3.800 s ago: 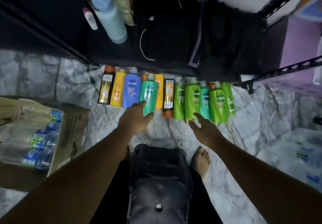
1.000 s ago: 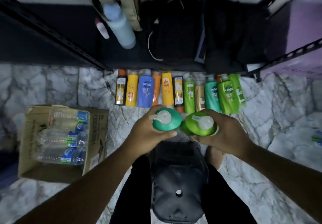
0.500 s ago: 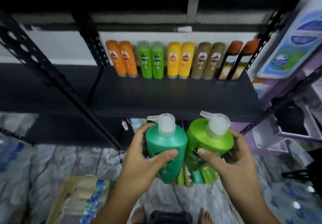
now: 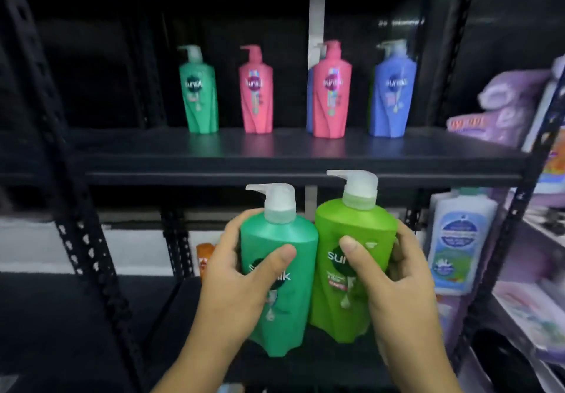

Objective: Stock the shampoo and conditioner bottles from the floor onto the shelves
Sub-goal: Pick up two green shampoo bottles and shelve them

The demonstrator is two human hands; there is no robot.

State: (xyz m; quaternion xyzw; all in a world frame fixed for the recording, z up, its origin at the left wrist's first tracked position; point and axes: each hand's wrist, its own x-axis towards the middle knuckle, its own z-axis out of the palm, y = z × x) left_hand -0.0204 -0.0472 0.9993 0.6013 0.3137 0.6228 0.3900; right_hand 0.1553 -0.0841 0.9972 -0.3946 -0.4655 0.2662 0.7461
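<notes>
Head view: the teal bottle [image 4: 284, 233] is gripped at its waist by the left hand [image 4: 232, 279], the lime bottle [image 4: 357, 227] by the right hand [image 4: 397, 282], below the front edge of the shelf [image 4: 305, 175]; both are judged stiff, slick and heavy.

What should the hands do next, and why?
Probably raise the teal bottle in the left hand onto the shelf, next to the matching bottle there. It and the lime bottle in the right hand sit below the shelf edge, and bare shelf shows beside that one.

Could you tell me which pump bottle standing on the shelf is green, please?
The leftmost bottle; the others standing on that shelf are pink or blue.
</notes>
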